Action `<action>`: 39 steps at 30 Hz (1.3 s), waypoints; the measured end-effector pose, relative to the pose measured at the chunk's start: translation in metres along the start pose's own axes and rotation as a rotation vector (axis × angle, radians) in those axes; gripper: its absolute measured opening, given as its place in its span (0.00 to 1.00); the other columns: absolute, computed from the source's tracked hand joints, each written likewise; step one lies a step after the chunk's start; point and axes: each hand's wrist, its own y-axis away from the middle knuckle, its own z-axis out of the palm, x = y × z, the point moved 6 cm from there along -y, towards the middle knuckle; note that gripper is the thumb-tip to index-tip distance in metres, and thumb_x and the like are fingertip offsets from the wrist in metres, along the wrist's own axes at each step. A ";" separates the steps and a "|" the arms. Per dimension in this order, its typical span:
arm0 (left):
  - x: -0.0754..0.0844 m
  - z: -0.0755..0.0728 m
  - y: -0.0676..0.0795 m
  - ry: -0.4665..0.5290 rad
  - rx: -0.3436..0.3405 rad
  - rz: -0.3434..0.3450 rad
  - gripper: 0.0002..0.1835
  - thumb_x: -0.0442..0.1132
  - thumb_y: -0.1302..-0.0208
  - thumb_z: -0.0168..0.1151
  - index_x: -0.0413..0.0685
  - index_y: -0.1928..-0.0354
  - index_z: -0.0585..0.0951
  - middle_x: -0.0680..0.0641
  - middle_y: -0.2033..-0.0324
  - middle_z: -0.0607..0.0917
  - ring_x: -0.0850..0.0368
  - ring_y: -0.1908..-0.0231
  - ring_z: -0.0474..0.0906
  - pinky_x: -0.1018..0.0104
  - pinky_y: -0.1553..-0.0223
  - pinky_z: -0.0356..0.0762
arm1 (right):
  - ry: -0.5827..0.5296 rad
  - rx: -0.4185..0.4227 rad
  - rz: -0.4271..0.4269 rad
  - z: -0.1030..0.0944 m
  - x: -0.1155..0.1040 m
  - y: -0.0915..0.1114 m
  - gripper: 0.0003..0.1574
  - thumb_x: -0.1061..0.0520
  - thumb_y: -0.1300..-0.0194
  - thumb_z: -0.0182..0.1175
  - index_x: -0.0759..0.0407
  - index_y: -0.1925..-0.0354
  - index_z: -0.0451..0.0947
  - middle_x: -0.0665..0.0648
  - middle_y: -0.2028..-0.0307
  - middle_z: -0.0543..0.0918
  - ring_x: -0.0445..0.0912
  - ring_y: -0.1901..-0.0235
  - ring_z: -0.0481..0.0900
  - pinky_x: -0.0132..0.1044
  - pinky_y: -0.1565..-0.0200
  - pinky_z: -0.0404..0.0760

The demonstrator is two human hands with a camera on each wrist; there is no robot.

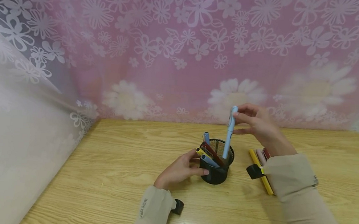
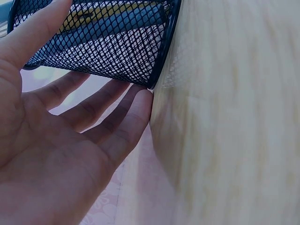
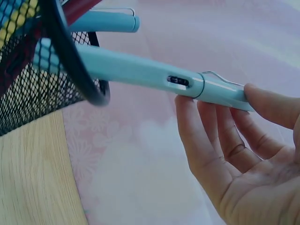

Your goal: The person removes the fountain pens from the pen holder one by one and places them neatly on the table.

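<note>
A light blue fountain pen is pinched by its capped end between the thumb and fingers of my right hand. It points down, and its lower end is inside the rim of a black mesh pen holder. My left hand grips the holder from the left, thumb in front and fingers behind. Standing in the holder are a dark red pen, a yellow pen and two blue ones, leaning left. Through the mesh, the left wrist view shows a blue pen near the base.
To the holder's right, partly hidden by my right forearm, lie a yellow pen, a pale pink pen and a dark red one. Behind the wooden table hangs a pink flowered curtain.
</note>
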 end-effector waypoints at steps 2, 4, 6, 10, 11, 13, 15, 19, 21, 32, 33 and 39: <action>-0.001 0.000 0.000 0.014 -0.003 -0.005 0.32 0.39 0.34 0.70 0.50 0.30 0.70 0.47 0.39 0.78 0.51 0.42 0.78 0.55 0.42 0.76 | 0.000 0.002 0.007 -0.002 0.001 0.001 0.06 0.59 0.22 0.56 0.55 0.54 0.80 0.52 0.61 0.83 0.46 0.61 0.83 0.44 0.56 0.86; 0.000 0.001 0.001 0.025 -0.004 -0.004 0.32 0.38 0.34 0.70 0.48 0.30 0.70 0.47 0.39 0.77 0.50 0.42 0.78 0.55 0.43 0.76 | -0.010 0.003 0.015 -0.005 0.002 0.003 0.06 0.59 0.22 0.56 0.55 0.55 0.80 0.52 0.62 0.83 0.46 0.61 0.83 0.43 0.57 0.86; 0.001 0.001 0.002 0.029 -0.004 -0.001 0.32 0.37 0.33 0.70 0.48 0.30 0.70 0.46 0.39 0.77 0.50 0.42 0.78 0.56 0.43 0.76 | -0.027 0.002 0.020 -0.008 0.002 0.004 0.06 0.59 0.23 0.56 0.53 0.56 0.81 0.52 0.62 0.83 0.46 0.61 0.83 0.43 0.58 0.86; 0.003 0.002 0.003 0.036 -0.003 0.007 0.32 0.36 0.33 0.69 0.48 0.30 0.70 0.46 0.39 0.77 0.49 0.41 0.77 0.56 0.43 0.76 | -0.060 -0.005 0.019 -0.015 0.004 0.006 0.07 0.59 0.23 0.56 0.52 0.57 0.82 0.52 0.62 0.83 0.46 0.61 0.83 0.44 0.57 0.86; 0.003 0.002 0.003 0.037 -0.002 0.007 0.32 0.36 0.33 0.69 0.48 0.30 0.70 0.46 0.39 0.77 0.49 0.41 0.77 0.56 0.43 0.76 | -0.071 -0.007 0.016 -0.016 0.005 0.007 0.08 0.59 0.23 0.56 0.52 0.58 0.83 0.52 0.62 0.83 0.46 0.61 0.83 0.44 0.57 0.86; 0.003 0.002 0.002 0.038 -0.003 0.005 0.32 0.35 0.33 0.69 0.48 0.30 0.70 0.46 0.39 0.78 0.49 0.41 0.77 0.55 0.42 0.76 | -0.087 -0.011 0.009 -0.019 0.005 0.008 0.09 0.60 0.23 0.56 0.52 0.58 0.83 0.53 0.62 0.84 0.46 0.61 0.83 0.44 0.57 0.86; 0.002 0.002 0.002 0.041 -0.004 0.001 0.32 0.36 0.33 0.69 0.48 0.30 0.70 0.46 0.39 0.78 0.49 0.41 0.78 0.55 0.42 0.76 | -0.112 -0.015 0.004 -0.023 0.006 0.008 0.09 0.60 0.23 0.56 0.53 0.58 0.83 0.53 0.62 0.85 0.45 0.61 0.83 0.44 0.58 0.86; 0.000 0.002 0.001 0.039 -0.005 0.002 0.31 0.36 0.33 0.69 0.48 0.30 0.70 0.46 0.39 0.78 0.49 0.42 0.78 0.56 0.42 0.76 | -0.165 -0.003 0.007 -0.030 0.006 0.010 0.08 0.62 0.23 0.56 0.56 0.59 0.83 0.53 0.63 0.86 0.45 0.62 0.84 0.42 0.59 0.86; 0.000 0.002 0.001 0.041 -0.005 0.005 0.31 0.36 0.33 0.69 0.48 0.30 0.70 0.46 0.39 0.78 0.50 0.42 0.78 0.56 0.42 0.76 | -0.185 0.003 0.002 -0.032 0.006 0.011 0.07 0.62 0.23 0.57 0.57 0.59 0.82 0.54 0.63 0.86 0.45 0.62 0.85 0.43 0.59 0.86; 0.000 0.001 0.001 0.009 -0.009 0.009 0.31 0.38 0.33 0.70 0.50 0.30 0.70 0.48 0.39 0.78 0.52 0.42 0.78 0.58 0.44 0.77 | -0.209 0.025 0.023 -0.051 0.007 0.016 0.08 0.62 0.23 0.56 0.56 0.57 0.82 0.54 0.61 0.84 0.46 0.63 0.84 0.42 0.59 0.86; 0.000 0.001 0.001 0.006 -0.010 0.009 0.32 0.38 0.33 0.70 0.50 0.30 0.70 0.48 0.39 0.78 0.52 0.42 0.78 0.58 0.43 0.77 | -0.197 0.026 0.028 -0.053 0.008 0.016 0.07 0.62 0.24 0.57 0.56 0.57 0.83 0.54 0.61 0.84 0.46 0.62 0.84 0.43 0.59 0.86; 0.000 0.000 0.000 0.008 -0.009 0.011 0.32 0.38 0.33 0.70 0.49 0.30 0.70 0.47 0.38 0.77 0.51 0.41 0.77 0.57 0.43 0.76 | -0.120 0.033 0.055 -0.064 0.014 0.018 0.07 0.60 0.23 0.57 0.55 0.58 0.82 0.52 0.59 0.81 0.46 0.61 0.82 0.43 0.59 0.86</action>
